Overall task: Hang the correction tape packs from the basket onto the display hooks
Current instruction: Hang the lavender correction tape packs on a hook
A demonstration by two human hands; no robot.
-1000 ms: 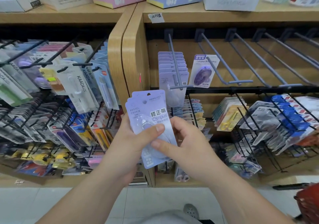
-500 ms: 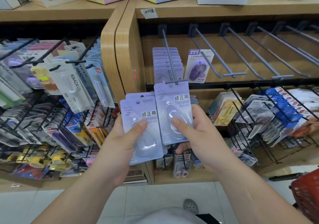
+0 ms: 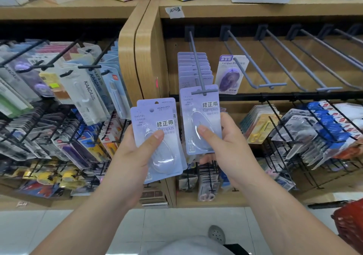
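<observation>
Right hand (image 3: 225,142) holds pack (image 3: 200,121) at hook (image 3: 198,74); left hand (image 3: 135,152) grips packs (image 3: 155,121)

A pale lilac correction tape pack (image 3: 200,121) is standing upright in the right hand (image 3: 225,142), with the thumb pressing on its clear oval blister. Its top edge is sitting right at the T-shaped tip of the grey display hook (image 3: 197,64) just above that hand (whether its hole is on the tip cannot be told). A fanned stack of like packs (image 3: 155,137) is tilting slightly in the left hand (image 3: 135,156), just beside the first pack, with hang holes showing at the top. Further above the right hand, a row of matching hung packs (image 3: 185,72) is hanging on the same hook. The red basket (image 3: 351,225) is sitting low, well to the right of the right hand.
</observation>
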